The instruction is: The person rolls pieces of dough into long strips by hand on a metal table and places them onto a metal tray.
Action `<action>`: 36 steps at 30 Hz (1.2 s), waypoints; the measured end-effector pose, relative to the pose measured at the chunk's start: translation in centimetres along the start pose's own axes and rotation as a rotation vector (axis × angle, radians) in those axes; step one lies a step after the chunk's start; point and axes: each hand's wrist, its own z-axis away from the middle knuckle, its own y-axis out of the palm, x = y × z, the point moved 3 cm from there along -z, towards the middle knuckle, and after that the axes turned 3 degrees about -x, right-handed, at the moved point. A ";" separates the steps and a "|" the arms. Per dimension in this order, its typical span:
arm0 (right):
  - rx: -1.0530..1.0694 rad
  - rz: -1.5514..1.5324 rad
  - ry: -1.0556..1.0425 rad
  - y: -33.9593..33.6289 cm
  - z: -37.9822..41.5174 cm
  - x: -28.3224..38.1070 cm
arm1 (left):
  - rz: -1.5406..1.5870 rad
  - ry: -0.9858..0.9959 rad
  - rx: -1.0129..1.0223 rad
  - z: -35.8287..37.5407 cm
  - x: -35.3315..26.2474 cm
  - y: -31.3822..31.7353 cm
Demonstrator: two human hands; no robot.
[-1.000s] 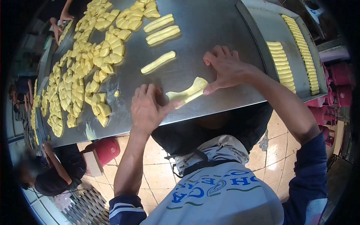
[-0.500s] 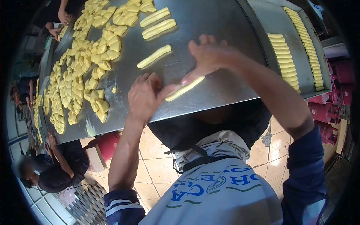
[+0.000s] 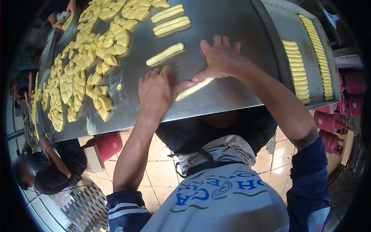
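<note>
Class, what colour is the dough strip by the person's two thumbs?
The dough strip is pale yellow, seen best in the head view.

Large blue capitals (image 3: pixel 201 194) on the pale grey cloth shirt front (image 3: pixel 239 212) include H, C and A; whole words cannot be read. White marks on the red metal cylinders (image 3: pixel 329 142) are illegible.
</note>
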 end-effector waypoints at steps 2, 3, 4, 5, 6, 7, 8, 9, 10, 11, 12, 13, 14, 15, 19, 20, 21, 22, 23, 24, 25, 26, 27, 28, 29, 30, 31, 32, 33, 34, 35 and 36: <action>-0.003 -0.048 -0.065 0.0 0.0 -0.5 | 0.012 0.070 -0.066 0.4 0.6 0.4; -0.007 -0.068 -0.102 -0.2 -0.1 -1.0 | 0.045 0.085 -0.078 0.6 0.9 0.5; 0.015 -0.071 -0.105 -0.3 -0.2 -1.4 | 0.077 0.102 -0.092 0.7 1.2 0.5; 0.041 -0.075 -0.107 -0.3 -0.1 -1.9 | 0.095 0.079 -0.081 0.7 1.3 0.3; 0.068 -0.081 -0.106 -0.3 -0.2 -1.9 | 0.114 0.056 -0.068 0.8 1.2 0.2; 0.046 -0.079 -0.072 -0.3 -0.4 -1.7 | 0.134 0.034 -0.052 1.0 1.2 0.1; 0.026 -0.078 -0.039 -0.2 -0.5 -1.5 | 0.117 0.054 -0.083 1.0 1.4 0.3; 0.000 -0.076 -0.006 -0.3 -0.7 -1.4 | 0.096 0.078 -0.119 0.7 1.7 0.6; -0.008 -0.076 -0.015 -0.4 -0.8 -1.3 | 0.076 0.104 -0.156 0.4 1.8 0.6; -0.014 -0.075 -0.022 -0.3 -0.9 -1.5 | 0.104 0.084 -0.122 0.5 2.1 0.5; -0.019 -0.074 -0.028 -0.3 -0.9 -1.9 | 0.134 0.066 -0.088 0.5 2.2 0.1; -0.034 -0.099 -0.045 -0.1 -0.8 -2.4 | 0.164 0.047 -0.056 0.5 2.3 -0.2; -0.047 -0.125 -0.065 0.2 -0.5 -3.1 | 0.109 0.041 -0.097 0.9 2.3 -0.1; -0.062 -0.150 -0.087 0.5 -0.4 -3.3 | 0.053 0.035 -0.141 1.4 2.2 0.3; -0.180 -0.085 -0.033 0.2 -0.1 -2.7 | 0.119 0.051 -0.223 2.0 3.2 0.9; -0.201 -0.077 -0.084 0.0 0.0 -2.8 | 0.172 0.068 -0.251 2.0 3.7 0.9; -0.222 -0.069 -0.135 -0.3 -0.4 -2.7 | 0.282 -0.011 -0.246 1.7 4.4 0.9; -0.252 -0.150 -0.215 -0.6 -1.2 -2.3 | 0.301 -0.075 -0.277 1.2 4.9 0.7; -0.281 -0.234 -0.296 -0.8 -2.1 -1.8 | 0.320 -0.138 -0.308 0.7 5.5 0.3; -0.304 -0.318 -0.377 -0.8 -3.0 -1.2 | 0.341 -0.200 -0.335 0.2 5.9 0.0; -0.357 -0.354 -0.452 -0.5 -3.7 -0.1 | 0.345 -0.181 -0.297 -0.4 6.2 -0.1; -0.406 -0.390 -0.524 0.1 -4.4 1.3 | 0.319 -0.169 -0.235 -1.1 6.3 -0.2; -0.453 -0.427 -0.595 0.0 -4.6 2.2 | 0.294 -0.158 -0.171 -1.7 6.4 -0.2; -0.424 -0.424 -0.584 -0.2 -4.6 2.2 | 0.268 -0.149 -0.103 -2.0 6.4 -0.2; -0.391 -0.424 -0.570 -0.2 -4.5 2.2 | 0.322 -0.139 -0.102 -1.7 6.4 -0.6; -0.358 -0.424 -0.557 -0.4 -4.4 2.3 | 0.376 -0.128 -0.101 -1.3 6.5 -1.3; -0.364 -0.500 -0.542 -1.0 -3.6 2.0 | 0.431 -0.118 -0.096 -0.9 6.4 -1.7; -0.369 -0.577 -0.520 -1.6 -2.3 1.1 | 0.517 -0.123 -0.096 -0.3 6.0 -1.8; -0.372 -0.657 -0.491 -1.6 -1.1 0.2 | 0.606 -0.129 -0.091 0.7 5.4 -1.8; -0.361 -0.647 -0.487 -1.1 -0.3 -0.6 | 0.698 -0.136 -0.081 1.7 4.8 -1.5; -0.356 -0.639 -0.484 -0.7 0.4 -1.3 | 0.740 -0.150 -0.065 2.2 4.2 -1.2; -0.354 -0.629 -0.484 -0.4 0.9 -1.8 | 0.738 -0.157 -0.052 2.5 3.7 -0.9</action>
